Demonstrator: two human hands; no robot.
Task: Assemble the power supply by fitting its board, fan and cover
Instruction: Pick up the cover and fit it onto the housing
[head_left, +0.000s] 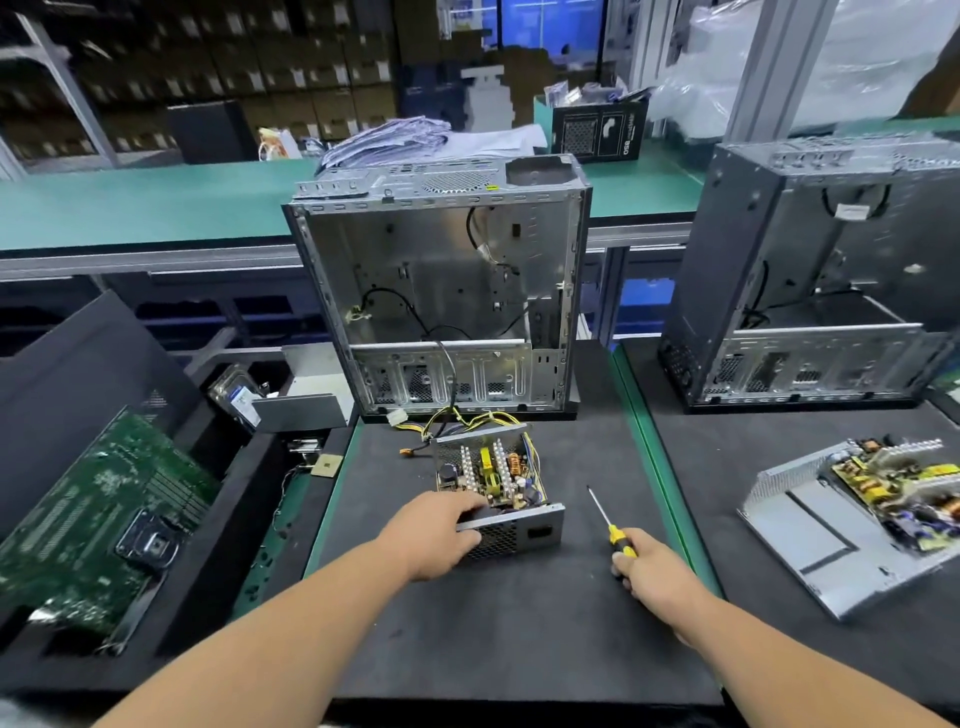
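Down at the bottom of the frame both my forearms reach in over the dark mat (519, 623). My right hand (652, 569), lower right of centre, is wrapped around the yellow-and-black handle of a screwdriver (609, 525), shaft pointing up and left with the tip just off to the right of the power supply. My left hand (436, 535), just left of centre, is curled over the near left corner of the power supply (501, 493), fingers hooked onto the top edge of its mesh wall. The unit sits dead centre on the mat with no cover on, so the board (493, 475) inside is showing, heatsinks and a yellow transformer and all. Its yellow and black wires (462, 421) spill out the far side. Right behind it stands an open PC case (441, 291), upright, centre frame. Lower left there's a green motherboard (98, 514) lying tilted in a black tray. Over at the right edge sits another opened supply (857, 514), and above that, upper right, a second case (810, 270).
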